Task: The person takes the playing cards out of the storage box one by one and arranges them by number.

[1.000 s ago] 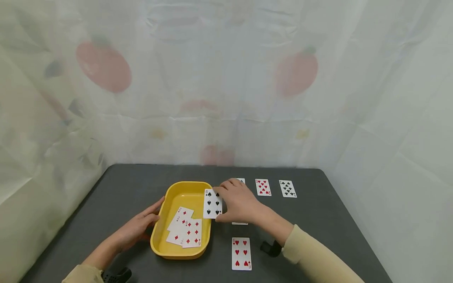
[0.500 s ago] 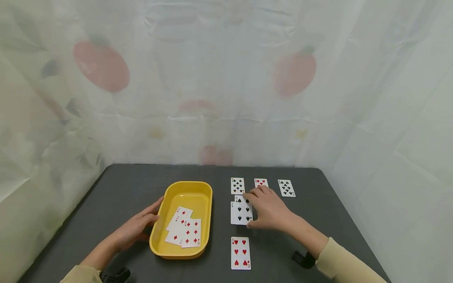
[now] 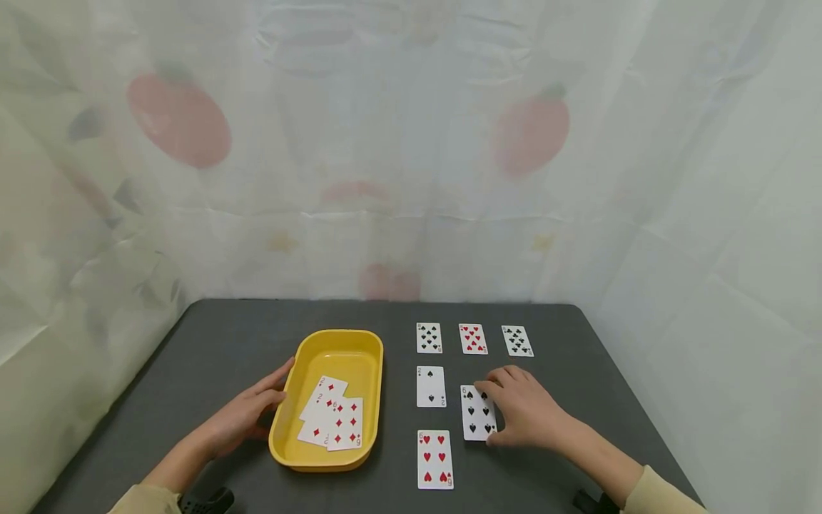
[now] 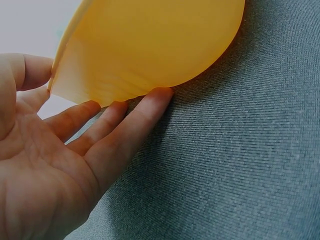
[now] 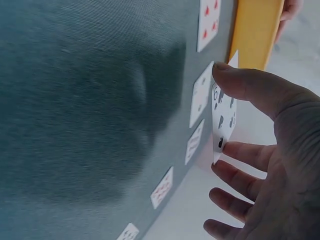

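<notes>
Right hand (image 3: 528,417) pinches the six of spades (image 3: 477,412) by its edges just above the counter (image 3: 225,343) — beside the two of spades (image 3: 431,386). Left hand (image 3: 240,417), fingers straight, steadies the yellow tray (image 3: 334,343).

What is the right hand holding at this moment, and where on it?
The right hand pinches the six of spades by its short ends, thumb against one end and a finger against the other, just above the table.

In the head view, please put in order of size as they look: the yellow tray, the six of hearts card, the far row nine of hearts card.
1. yellow tray, clearly largest.
2. six of hearts card.
3. nine of hearts card, smallest, though it lies farther away, so both cards may truly match.
</notes>
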